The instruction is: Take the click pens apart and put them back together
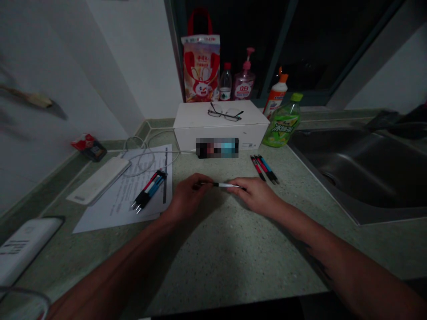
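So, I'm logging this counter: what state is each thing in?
Held pen, between left hand and right hand
Box, closed
Glasses, on the box
Green bottle, capped
Clear bottle, capped
Pump bottle, pump on
Paper, flat
Left pens, bunched
Right pens, side by side
Cable, loosely looped

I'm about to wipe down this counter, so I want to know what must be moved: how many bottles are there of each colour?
Clear plastic bottle with a red cap: 1
Pink plastic pump bottle: 1
Orange-and-white plastic bottle: 1
Green plastic bottle with a yellow-green cap: 1
Total: 4
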`<action>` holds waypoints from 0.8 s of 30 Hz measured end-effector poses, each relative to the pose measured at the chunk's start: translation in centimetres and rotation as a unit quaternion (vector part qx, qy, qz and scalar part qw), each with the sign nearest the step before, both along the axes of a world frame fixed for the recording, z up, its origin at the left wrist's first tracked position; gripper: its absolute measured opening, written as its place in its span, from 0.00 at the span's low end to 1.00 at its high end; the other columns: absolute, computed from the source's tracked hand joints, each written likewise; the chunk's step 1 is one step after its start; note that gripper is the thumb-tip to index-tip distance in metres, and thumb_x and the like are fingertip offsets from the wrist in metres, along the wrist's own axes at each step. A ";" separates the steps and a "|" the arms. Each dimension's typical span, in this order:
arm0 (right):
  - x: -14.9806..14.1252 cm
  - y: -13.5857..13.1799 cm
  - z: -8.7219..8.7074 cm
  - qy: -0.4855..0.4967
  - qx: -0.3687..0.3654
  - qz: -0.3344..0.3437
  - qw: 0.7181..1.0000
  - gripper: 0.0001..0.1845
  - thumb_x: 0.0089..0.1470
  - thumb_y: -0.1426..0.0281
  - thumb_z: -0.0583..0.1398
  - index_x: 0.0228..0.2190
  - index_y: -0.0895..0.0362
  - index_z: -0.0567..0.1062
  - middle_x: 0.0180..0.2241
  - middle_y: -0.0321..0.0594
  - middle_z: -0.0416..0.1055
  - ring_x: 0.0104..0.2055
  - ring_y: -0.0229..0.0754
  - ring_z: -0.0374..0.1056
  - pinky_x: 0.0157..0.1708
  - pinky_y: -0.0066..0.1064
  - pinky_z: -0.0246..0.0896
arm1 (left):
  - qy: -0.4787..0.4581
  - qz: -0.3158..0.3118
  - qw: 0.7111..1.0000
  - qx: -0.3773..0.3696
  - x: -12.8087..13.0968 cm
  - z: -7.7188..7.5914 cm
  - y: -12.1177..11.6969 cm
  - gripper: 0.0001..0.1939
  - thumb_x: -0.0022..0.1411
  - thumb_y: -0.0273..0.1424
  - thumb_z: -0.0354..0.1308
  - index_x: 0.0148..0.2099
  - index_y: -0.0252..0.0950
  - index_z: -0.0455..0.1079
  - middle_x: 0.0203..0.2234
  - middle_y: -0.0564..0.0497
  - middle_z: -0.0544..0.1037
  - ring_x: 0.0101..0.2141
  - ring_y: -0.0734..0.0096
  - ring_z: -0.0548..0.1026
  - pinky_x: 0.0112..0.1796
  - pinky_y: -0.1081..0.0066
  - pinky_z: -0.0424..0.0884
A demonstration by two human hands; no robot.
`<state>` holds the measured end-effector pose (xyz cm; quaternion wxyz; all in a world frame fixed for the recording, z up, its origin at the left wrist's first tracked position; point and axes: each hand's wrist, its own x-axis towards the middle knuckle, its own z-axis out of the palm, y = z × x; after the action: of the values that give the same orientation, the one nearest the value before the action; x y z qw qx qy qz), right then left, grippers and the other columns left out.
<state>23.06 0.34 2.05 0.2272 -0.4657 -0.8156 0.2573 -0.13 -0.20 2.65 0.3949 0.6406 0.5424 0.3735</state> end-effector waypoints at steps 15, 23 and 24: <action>0.0 0.2 -0.2 0.032 -0.027 0.000 0.999 0.13 0.66 0.63 0.58 0.42 0.53 0.82 0.35 0.41 0.81 0.37 0.44 0.74 0.36 0.33 0.62 | 0.068 -0.028 0.995 0.064 -0.4 -0.7 0.3 0.07 0.63 0.30 0.60 0.43 0.39 0.78 0.37 0.49 0.83 0.37 0.63 0.79 0.41 0.63 0.74; 1.1 1.5 -0.6 0.156 -0.062 -0.030 0.985 0.10 0.56 0.63 0.66 0.40 0.53 0.82 0.37 0.42 0.81 0.38 0.45 0.76 0.39 0.36 0.69 | 0.131 -0.082 0.982 0.105 -0.2 -1.3 -0.4 0.09 0.66 0.30 0.57 0.46 0.38 0.77 0.40 0.45 0.82 0.42 0.59 0.79 0.45 0.58 0.74; 1.2 1.7 -0.7 0.191 -0.078 -0.049 0.977 0.12 0.55 0.61 0.68 0.40 0.54 0.82 0.34 0.42 0.80 0.34 0.44 0.75 0.36 0.36 0.69 | 0.119 -0.082 0.986 0.080 0.0 -1.3 -0.5 0.09 0.66 0.30 0.57 0.46 0.38 0.76 0.39 0.46 0.82 0.41 0.60 0.79 0.45 0.59 0.74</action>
<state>24.26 2.09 1.34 0.3541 -0.4633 -0.7107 0.3934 -0.16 -0.70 1.39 0.3042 0.7523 0.4996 0.3031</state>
